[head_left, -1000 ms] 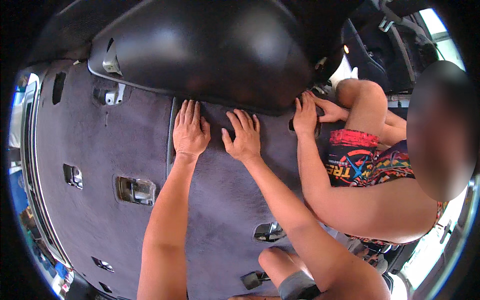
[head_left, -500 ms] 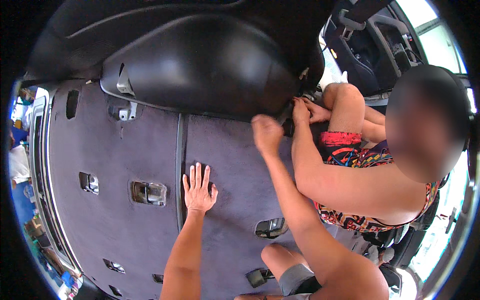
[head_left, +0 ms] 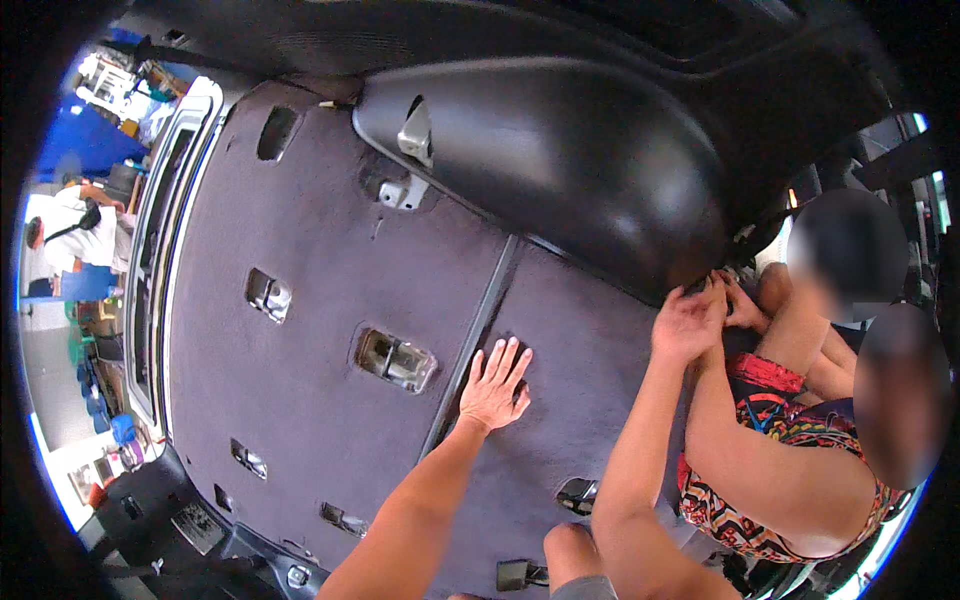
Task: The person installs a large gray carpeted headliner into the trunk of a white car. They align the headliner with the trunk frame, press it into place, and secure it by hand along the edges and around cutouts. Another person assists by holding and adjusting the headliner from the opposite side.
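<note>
My left hand (head_left: 495, 385) lies flat with fingers spread on the dark grey carpet (head_left: 580, 370), just right of a metal strip (head_left: 490, 290) that crosses it. My right hand (head_left: 690, 325) is at the lower right corner of the black plastic wheel-arch cover (head_left: 560, 150), where the cover meets the carpet. Its fingers are bent in at that corner; what they hold, if anything, is hidden. A co-worker's hand (head_left: 738, 305) works right beside it, and that person's forearm runs close along my right one.
Several cutouts in the carpet show metal brackets, such as the one (head_left: 398, 360) left of the strip. The co-worker crouches at the right in patterned clothes (head_left: 790, 510). A door sill (head_left: 165, 270) bounds the left; beyond it stands a person in white (head_left: 80, 230).
The view has turned and shifted, so the floor and cover sit differently in it. My right hand, blurred before, has come to the cover's corner beside the co-worker's hands. My left stays flat.
</note>
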Available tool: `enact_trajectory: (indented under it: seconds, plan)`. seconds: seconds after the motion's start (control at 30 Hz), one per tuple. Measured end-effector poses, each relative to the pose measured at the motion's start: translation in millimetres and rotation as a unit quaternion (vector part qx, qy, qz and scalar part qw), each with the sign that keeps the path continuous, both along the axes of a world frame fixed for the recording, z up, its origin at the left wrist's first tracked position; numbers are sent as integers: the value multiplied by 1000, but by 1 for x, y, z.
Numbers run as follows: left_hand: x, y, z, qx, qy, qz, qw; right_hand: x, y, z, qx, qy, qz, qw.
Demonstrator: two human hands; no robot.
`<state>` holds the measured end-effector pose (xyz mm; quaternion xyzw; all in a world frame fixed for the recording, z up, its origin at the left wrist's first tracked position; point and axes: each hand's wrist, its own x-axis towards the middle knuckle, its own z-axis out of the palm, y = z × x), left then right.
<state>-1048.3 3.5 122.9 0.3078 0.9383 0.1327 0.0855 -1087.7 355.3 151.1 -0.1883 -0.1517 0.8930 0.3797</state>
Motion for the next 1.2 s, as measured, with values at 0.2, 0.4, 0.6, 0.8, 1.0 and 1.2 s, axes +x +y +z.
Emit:
enact_trajectory:
  seconds: [0.2, 0.4, 0.6, 0.8, 1.0, 1.2]
  plan:
    - [0, 0, 3, 21, -24, 10, 999, 94, -154, -32, 744, -541, 97, 380]
    - [0, 0, 1, 29, -29, 12, 999, 100, -180, -60, 747, -580, 133, 298]
    - [0, -2, -3, 45, -1, 8, 999, 101, -180, -68, 754, -574, 110, 301]
    - [-4, 0, 11, 49, -29, 18, 998, 102, -180, -73, 748, -577, 120, 305]
    - [-137, -59, 45, 191, 89, 99, 972, 101, -180, -75, 736, -582, 134, 318]
    - [-352, -136, 37, 11, 148, 270, 951, 102, -179, -76, 752, -575, 115, 301]
